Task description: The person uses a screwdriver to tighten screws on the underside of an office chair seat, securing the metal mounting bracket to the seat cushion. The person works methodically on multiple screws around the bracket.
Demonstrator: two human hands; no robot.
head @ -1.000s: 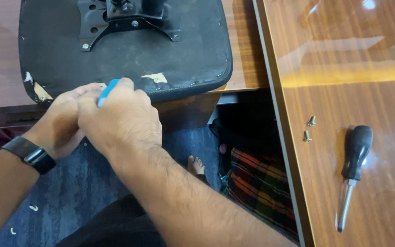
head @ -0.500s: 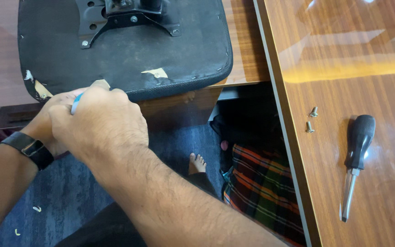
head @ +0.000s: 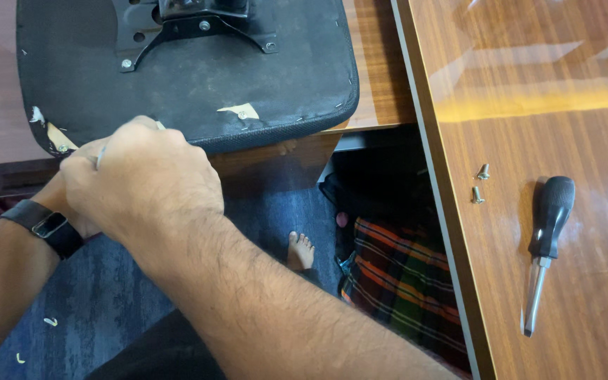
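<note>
Both hands bunched together at front-left edge of the chair seat (head: 191, 77), which lies upside down w/ its black underside up. Right hand (head: 146, 176) is on top, curled into a closed fist; a thin pale sliver of something shows between its knuckles, too hidden to say what, so can't tell what it's clamped on. Left hand (head: 72, 200) sits under/behind the right, mostly covered; fingers not visible, can't tell if closed or apart. Black watch (head: 47, 226) on left wrist.

Seat rests on a low wooden surface, front edge overhanging. Black metal bracket (head: 191, 24) bolted to seat at top centre. Fabric torn at left corner near the hands, pale foam showing; small pale patch (head: 239, 111) further right along the edge.

Desk (head: 564, 105) to the right, glossy wood, well apart from the hands. On it: screwdriver (head: 545, 243) w/ black handle, tip pointing toward the person; two small screws (head: 480, 183) just left of it, close to each other. Grey curved item at far right edge, cut off.

Below: blue carpet (head: 107, 295), a bare foot (head: 300, 250), plaid cloth (head: 402, 281) under the desk.
</note>
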